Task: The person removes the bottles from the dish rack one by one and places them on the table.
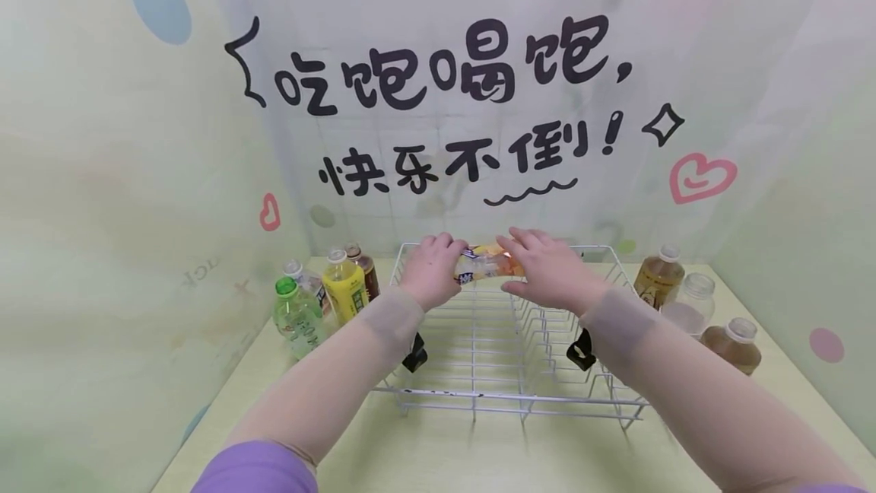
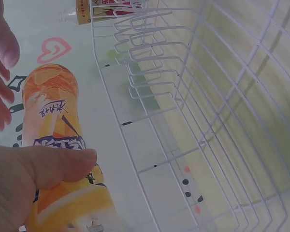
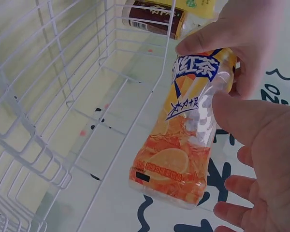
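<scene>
My left hand [image 1: 433,268] grips a plastic drink bottle [image 1: 489,265] with an orange-and-yellow label, held sideways over the far end of a white wire dish rack [image 1: 472,395]. Its thumb lies across the label in the left wrist view, toward the neck end. By the bottle's base [image 3: 169,191], my right hand [image 3: 266,145] has its fingers spread and apart, not wrapped around it. The right thumb overlaps the bottle's side in the right wrist view. The bottle's neck is hidden behind the left hand in the head view.
Left of the rack stand a green-capped bottle [image 1: 298,322], a yellow-labelled bottle [image 1: 345,287] and a dark bottle [image 1: 366,268]. On the right are a brown bottle [image 1: 659,280], a clear jar [image 1: 690,303] and another brown bottle [image 1: 732,345]. A printed curtain [image 1: 438,6] hangs behind.
</scene>
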The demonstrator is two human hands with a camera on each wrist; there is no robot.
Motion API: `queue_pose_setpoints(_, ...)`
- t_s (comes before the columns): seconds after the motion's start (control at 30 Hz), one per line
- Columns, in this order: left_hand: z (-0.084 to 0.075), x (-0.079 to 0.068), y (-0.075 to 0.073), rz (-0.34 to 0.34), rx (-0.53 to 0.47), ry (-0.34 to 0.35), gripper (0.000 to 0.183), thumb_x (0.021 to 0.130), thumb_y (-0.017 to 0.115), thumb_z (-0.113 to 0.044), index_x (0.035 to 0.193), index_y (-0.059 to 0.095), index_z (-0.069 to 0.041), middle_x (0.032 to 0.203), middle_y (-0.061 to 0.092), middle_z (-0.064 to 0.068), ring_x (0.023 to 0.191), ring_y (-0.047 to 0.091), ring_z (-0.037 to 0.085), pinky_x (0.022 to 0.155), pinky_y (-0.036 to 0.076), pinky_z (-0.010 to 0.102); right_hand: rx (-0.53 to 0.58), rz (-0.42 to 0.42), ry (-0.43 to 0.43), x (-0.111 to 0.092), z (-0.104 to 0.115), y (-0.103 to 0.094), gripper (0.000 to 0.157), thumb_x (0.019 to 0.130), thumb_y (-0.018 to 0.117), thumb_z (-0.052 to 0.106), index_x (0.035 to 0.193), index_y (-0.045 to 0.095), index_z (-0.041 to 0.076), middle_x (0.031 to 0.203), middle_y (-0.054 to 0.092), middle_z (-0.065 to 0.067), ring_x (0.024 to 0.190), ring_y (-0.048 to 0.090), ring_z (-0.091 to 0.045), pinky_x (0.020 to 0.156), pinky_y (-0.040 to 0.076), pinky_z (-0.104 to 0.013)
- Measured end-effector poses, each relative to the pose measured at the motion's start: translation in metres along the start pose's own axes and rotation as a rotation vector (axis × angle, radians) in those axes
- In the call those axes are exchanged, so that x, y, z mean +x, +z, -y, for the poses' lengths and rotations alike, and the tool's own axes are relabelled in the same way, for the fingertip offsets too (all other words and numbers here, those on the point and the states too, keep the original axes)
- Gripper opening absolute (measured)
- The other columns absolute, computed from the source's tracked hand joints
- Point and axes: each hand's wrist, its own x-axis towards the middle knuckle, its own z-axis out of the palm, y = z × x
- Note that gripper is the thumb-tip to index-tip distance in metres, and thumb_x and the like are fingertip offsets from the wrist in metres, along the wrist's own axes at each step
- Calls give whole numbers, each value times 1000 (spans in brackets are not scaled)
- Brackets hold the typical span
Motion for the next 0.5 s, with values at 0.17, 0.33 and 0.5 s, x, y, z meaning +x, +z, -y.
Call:
queue_pose_setpoints(0.17, -4, -1, -1, -9, 47, 41, 70, 74, 81, -26, 137, 50, -18, 124, 54, 3, 110, 50, 23, 95, 45, 41, -2, -7, -8, 8, 6, 6, 78, 86, 71, 40, 148, 36, 9, 151, 34, -20, 134, 34, -42, 110, 28, -56)
queue_pose_setpoints(0.33, -8, -2, -2, -32, 81, 94, 68, 74, 81, -23, 135, 51, -17, 124, 55, 3, 110, 52, 23, 97, 44, 39, -25, -31, -8, 14, 7, 13, 78, 81, 77, 33, 145, 41, 7, 145, 42, -21, 129, 43, -41, 106, 34, -54)
queue_pose_setpoints(0.5, -14, -4, -5, -51, 97, 124, 64, 74, 79, -19, 133, 53, -17, 122, 57, 3, 109, 53, 23, 98, 44, 40, -46, -42, 10, 16, 9, 16, 70, 80, 78, 31, 138, 48, 5, 135, 53, -16, 119, 52, -37, 98, 43, -52)
